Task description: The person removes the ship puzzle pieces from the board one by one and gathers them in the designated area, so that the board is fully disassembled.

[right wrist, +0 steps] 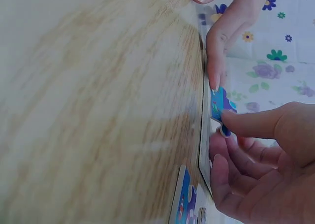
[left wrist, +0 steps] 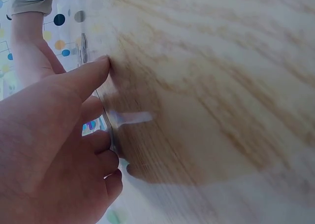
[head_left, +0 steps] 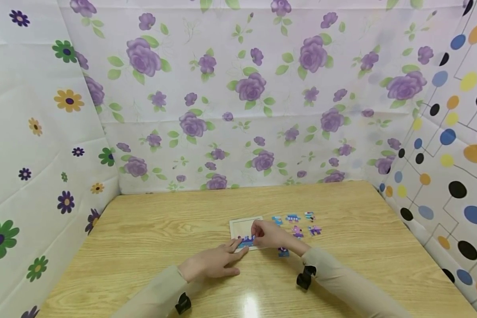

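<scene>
A white puzzle tray [head_left: 231, 229] lies on the table, with blue and purple jigsaw pieces [head_left: 246, 242] along its near edge. My left hand [head_left: 214, 263] rests at the tray's lower left corner, fingers extended, fingertips on the pieces. Over the tray's right side, my right hand [head_left: 271, 234] pinches a jigsaw piece with thumb and fingers. The right wrist view shows that thumb on the blue and purple piece [right wrist: 218, 103], the other fingers curled below it. One left fingertip touches the same strip of pieces there.
Several loose jigsaw pieces lie right of the tray, among them a blue one [head_left: 293, 217], a pink one [head_left: 297, 232] and a purple one [head_left: 314, 230]. Another piece [head_left: 283, 252] lies below the right wrist. Patterned cloth [head_left: 250, 88] stands behind the wooden table [head_left: 163, 221].
</scene>
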A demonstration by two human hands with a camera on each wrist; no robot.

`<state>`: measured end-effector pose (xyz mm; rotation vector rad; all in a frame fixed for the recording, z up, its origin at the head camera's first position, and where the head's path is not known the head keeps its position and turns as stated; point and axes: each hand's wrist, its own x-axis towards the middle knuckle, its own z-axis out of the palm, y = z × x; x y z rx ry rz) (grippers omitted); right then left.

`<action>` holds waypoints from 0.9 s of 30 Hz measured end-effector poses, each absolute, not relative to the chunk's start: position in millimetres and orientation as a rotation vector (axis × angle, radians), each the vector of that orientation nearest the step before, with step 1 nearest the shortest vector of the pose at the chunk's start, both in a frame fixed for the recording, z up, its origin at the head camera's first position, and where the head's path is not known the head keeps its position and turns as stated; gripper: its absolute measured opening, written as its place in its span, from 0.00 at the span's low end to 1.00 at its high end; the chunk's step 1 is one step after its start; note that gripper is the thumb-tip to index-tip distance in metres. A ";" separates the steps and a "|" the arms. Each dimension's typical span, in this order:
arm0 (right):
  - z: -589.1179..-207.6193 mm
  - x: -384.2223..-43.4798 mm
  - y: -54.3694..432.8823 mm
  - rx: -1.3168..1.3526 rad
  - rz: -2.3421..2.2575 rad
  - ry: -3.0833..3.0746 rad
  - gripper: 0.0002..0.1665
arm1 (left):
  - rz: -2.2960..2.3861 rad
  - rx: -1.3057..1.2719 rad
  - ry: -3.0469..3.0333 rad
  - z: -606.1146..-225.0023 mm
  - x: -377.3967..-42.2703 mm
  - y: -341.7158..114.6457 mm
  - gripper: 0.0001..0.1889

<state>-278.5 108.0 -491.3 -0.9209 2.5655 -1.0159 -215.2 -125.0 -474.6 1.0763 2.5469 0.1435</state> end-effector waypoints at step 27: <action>-488.6 -276.9 146.4 -0.714 -1.211 2.511 0.03 | 0.226 1.169 2.508 -485.5 -215.7 -133.9 0.35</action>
